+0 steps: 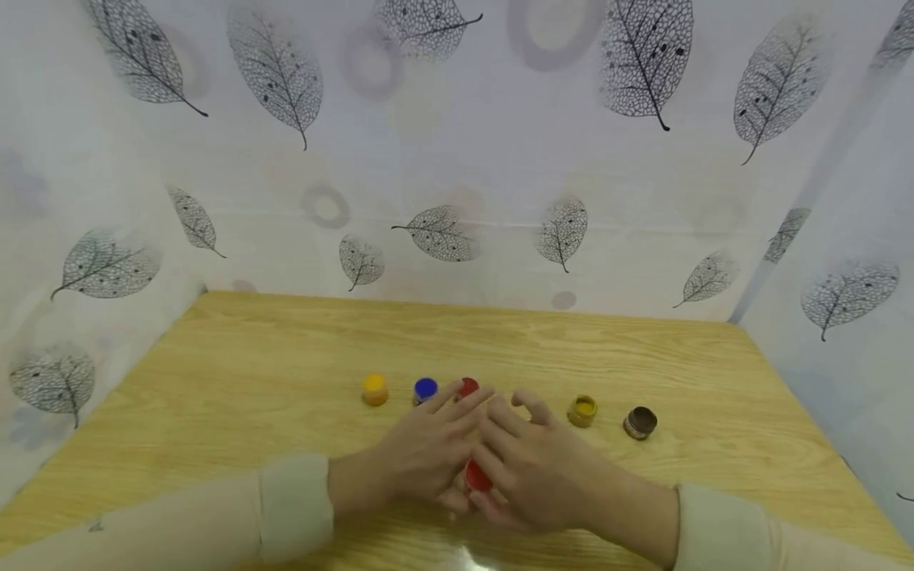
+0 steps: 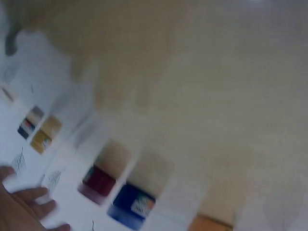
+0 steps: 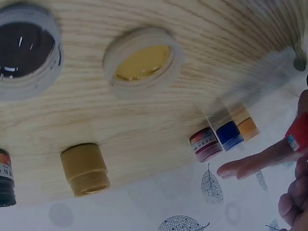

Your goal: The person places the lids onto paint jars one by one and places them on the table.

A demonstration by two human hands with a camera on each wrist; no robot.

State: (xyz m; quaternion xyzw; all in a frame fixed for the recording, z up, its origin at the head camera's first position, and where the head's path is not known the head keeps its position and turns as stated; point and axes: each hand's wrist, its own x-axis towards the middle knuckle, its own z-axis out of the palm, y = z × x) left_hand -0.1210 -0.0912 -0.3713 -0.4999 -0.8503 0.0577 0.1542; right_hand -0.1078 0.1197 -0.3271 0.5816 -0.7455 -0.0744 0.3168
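A small red paint jar (image 1: 477, 476) is held between my two hands, low over the front of the table. My left hand (image 1: 428, 452) grips it from the left, its upper fingers stretched out and its thumb below. From the right, my right hand (image 1: 546, 472) bends its fingers over the jar, thumb underneath. The same jar (image 3: 299, 132) shows at the edge of the right wrist view, partly hidden by fingers. Behind the hands stand a dark red jar (image 1: 467, 387), a blue jar (image 1: 426, 388) and an orange jar (image 1: 374, 389).
On the right stand a gold jar (image 1: 583, 411) and a dark jar (image 1: 640, 423), both without lids. Two clear lids lie closer, one with yellow paint (image 3: 143, 62), another with dark paint (image 3: 24, 53). A leaf-patterned curtain (image 1: 457, 159) encloses the wooden table (image 1: 286, 333).
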